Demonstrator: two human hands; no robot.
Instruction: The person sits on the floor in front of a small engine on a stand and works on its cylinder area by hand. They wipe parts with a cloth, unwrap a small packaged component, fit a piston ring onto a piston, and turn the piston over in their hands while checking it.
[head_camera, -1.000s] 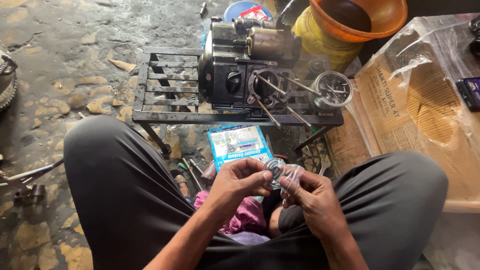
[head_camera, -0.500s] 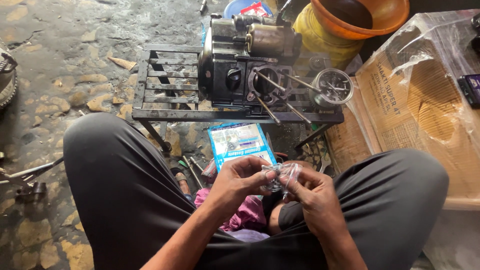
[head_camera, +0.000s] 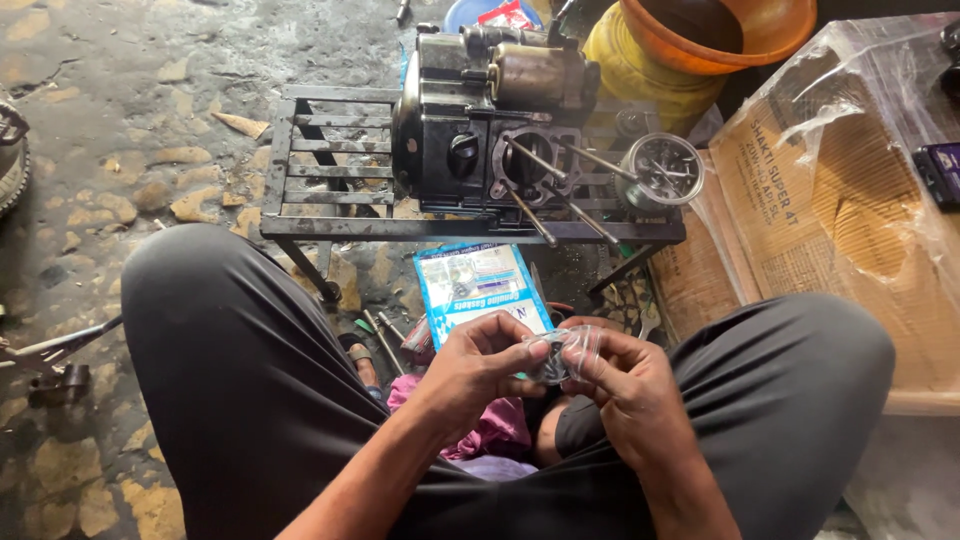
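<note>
Between my knees, my left hand (head_camera: 478, 364) and my right hand (head_camera: 628, 382) both grip a small clear plastic packet (head_camera: 562, 355) with a dark round part inside. The fingertips of both hands pinch its edges close together. Just beyond the hands a blue and white printed packet (head_camera: 478, 283) lies on the ground. A black engine block (head_camera: 490, 120) with long studs sticking out rests on a low metal rack (head_camera: 320, 195) in front of me.
A round metal cylinder piece (head_camera: 660, 172) sits on the rack's right end. Orange basin (head_camera: 730, 30) on a yellow container behind. Plastic-wrapped cardboard box (head_camera: 850, 190) at right. Loose tools (head_camera: 380, 340) and a pink cloth (head_camera: 495, 435) lie by my feet.
The hands have drawn slightly lower and closer together on the clear packet, fingers shifting along its edge. Everything else stays put.
</note>
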